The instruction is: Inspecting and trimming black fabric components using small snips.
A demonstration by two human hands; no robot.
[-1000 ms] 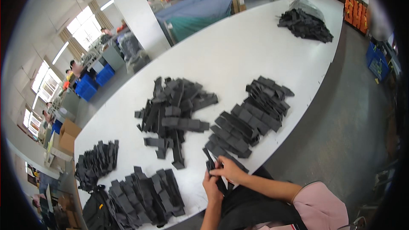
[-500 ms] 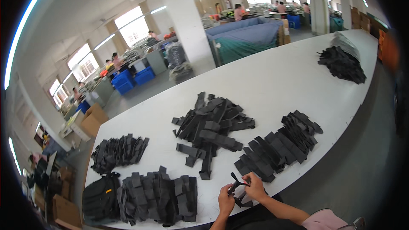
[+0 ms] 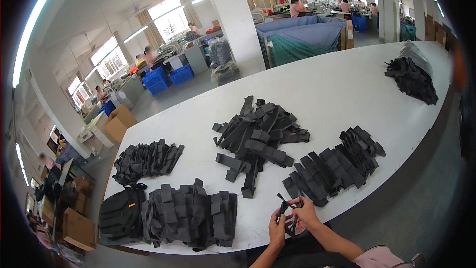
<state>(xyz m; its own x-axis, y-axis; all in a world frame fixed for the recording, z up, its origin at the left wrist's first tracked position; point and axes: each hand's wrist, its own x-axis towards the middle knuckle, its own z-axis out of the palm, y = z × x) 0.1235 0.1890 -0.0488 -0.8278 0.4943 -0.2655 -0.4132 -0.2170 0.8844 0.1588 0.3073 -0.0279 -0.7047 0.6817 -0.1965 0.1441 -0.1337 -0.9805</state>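
Near the table's front edge, my left hand (image 3: 276, 229) pinches a narrow black fabric strap (image 3: 283, 207). My right hand (image 3: 308, 213) is closed on another part of the strap, just to the right, and a loop of it hangs between the hands. Closest to them is a row of folded black fabric strips (image 3: 329, 168), lying overlapped beyond my right hand. A loose, tangled heap of black strips (image 3: 258, 136) lies farther in, mid-table. To the left is another overlapped row of black strips (image 3: 188, 216).
Beside the left row lies a black backpack (image 3: 121, 213) with an orange tag; behind it is a smaller pile of strips (image 3: 148, 161). A plastic bag of black pieces (image 3: 410, 77) sits at the white table's (image 3: 342, 84) far right. Beyond are a pillar, blue crates (image 3: 156, 80) and people at benches.
The view has shifted, so the table and piles appear farther right and slightly higher. Both hands keep hold of the strap, now held closer together with its ends raised.
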